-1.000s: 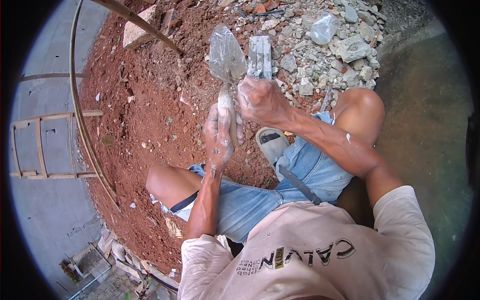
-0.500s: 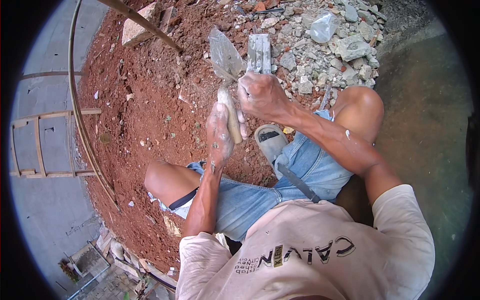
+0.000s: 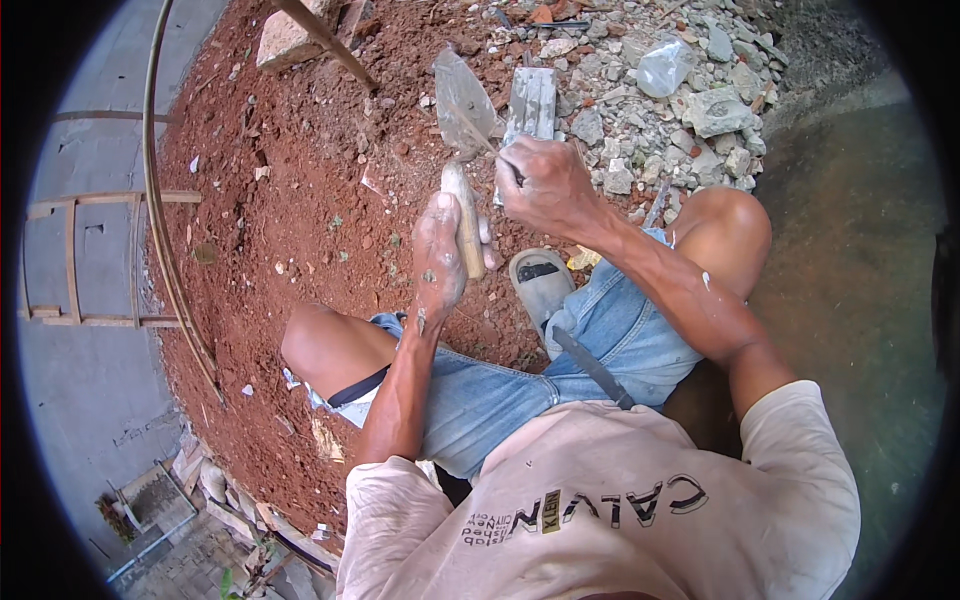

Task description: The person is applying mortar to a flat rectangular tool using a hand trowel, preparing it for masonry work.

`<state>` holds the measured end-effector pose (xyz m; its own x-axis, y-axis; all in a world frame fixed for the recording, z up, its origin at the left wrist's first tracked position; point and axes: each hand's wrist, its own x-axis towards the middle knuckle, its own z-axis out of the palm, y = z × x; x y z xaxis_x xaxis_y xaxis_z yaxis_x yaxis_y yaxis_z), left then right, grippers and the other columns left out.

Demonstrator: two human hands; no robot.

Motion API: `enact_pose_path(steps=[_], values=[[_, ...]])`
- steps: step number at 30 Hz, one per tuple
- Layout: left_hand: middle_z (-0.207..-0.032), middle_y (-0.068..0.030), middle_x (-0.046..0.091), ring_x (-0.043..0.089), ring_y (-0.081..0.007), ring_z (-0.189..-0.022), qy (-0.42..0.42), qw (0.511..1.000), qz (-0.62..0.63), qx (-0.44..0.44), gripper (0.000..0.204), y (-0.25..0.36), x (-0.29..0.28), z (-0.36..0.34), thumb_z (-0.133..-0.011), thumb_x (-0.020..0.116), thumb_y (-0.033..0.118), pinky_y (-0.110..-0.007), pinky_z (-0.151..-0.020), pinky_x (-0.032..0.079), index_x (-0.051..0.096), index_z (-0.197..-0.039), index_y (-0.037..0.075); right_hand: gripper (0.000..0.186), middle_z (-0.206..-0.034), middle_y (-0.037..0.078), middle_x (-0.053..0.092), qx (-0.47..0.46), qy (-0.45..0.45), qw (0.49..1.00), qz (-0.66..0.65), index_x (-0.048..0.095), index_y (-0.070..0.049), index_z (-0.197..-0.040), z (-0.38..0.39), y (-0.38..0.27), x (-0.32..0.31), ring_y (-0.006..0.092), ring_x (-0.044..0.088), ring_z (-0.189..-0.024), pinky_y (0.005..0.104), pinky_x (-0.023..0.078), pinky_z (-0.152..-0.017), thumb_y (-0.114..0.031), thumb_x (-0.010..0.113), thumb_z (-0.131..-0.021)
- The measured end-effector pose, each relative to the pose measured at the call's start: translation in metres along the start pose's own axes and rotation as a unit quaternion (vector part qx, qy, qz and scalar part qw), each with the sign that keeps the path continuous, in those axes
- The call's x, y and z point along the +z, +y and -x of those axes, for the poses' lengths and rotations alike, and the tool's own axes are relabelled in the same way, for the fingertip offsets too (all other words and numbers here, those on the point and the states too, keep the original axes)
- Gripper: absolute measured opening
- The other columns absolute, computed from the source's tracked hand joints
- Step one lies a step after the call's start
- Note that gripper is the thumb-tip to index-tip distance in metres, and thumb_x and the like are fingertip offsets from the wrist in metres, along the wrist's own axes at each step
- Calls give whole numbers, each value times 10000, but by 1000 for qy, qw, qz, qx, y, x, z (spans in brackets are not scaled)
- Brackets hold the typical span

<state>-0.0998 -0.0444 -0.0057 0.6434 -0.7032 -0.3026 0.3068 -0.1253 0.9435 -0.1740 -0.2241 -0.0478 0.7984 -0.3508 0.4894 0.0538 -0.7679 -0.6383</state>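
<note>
My left hand (image 3: pixel 437 250) is wrapped round the pale wooden handle of a trowel (image 3: pixel 466 100). Its thin grey blade points up and away from me, over the soil. Just to the right, my right hand (image 3: pixel 548 183) is closed in a fist on a thin stick (image 3: pixel 474 128), which lies slantwise across the blade. Most of the stick's lower end is hidden inside the fist. Beyond the right knuckles lies a pale grey oblong block (image 3: pixel 531 105) with a rough, streaked top; the hand covers part of it.
Reddish soil (image 3: pixel 270 230) spreads ahead and left. Broken rubble (image 3: pixel 715 110) with a crumpled clear plastic bag (image 3: pixel 664 68) is heaped at the far right. A pole (image 3: pixel 325 42) slants in beside a large pale stone (image 3: pixel 290 40). Long bent strips (image 3: pixel 155 200) and a wooden frame (image 3: pixel 75 260) stand left.
The trowel has risen slightly away from me in my left hand. The stick in my right fist has slid rightward across the blade. The whole view has shifted a little.
</note>
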Motion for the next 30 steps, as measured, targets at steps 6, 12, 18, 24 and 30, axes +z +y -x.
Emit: enact_pose_path(steps=[6,12,18,24,30], values=[[-808,-51,625,616,-132,-598,30,993,-112,36,440,-2,-17,-4,-1144,468,451,-287,-531,504,577,-1170,25,186,-730,168,666,102,15,995,3,694,-14,-827,-10,0,-30,330,664,-623,476,519,-614,-157,650,-937],[-773,-47,651,641,-127,-597,28,972,-221,75,451,-4,-22,-6,-1120,524,464,-298,-539,511,627,-1147,26,178,-761,167,706,110,-12,994,-5,744,-42,-940,-24,13,-43,318,678,-643,458,531,-655,-173,625,-958],[-773,-25,611,576,-104,-600,52,969,-230,77,452,5,-21,1,-1128,499,482,-272,-538,465,615,-1053,51,148,-654,109,620,150,-188,970,-24,758,15,-924,-20,11,-50,201,579,-589,416,474,-593,-94,668,-970],[-746,-14,603,562,-97,-587,71,969,-220,86,450,9,-31,-3,-1118,525,484,-271,-530,445,643,-1075,52,207,-741,117,620,107,-97,987,-67,785,22,-1138,-15,14,-61,202,554,-688,413,466,-681,-83,667,-1004],[-760,-15,608,564,-98,-585,53,967,-232,87,443,6,-31,-3,-1113,532,478,-269,-529,451,639,-1095,49,204,-859,157,731,84,-30,994,-69,784,33,-1115,-23,18,-48,231,674,-749,405,505,-685,-87,683,-985]])
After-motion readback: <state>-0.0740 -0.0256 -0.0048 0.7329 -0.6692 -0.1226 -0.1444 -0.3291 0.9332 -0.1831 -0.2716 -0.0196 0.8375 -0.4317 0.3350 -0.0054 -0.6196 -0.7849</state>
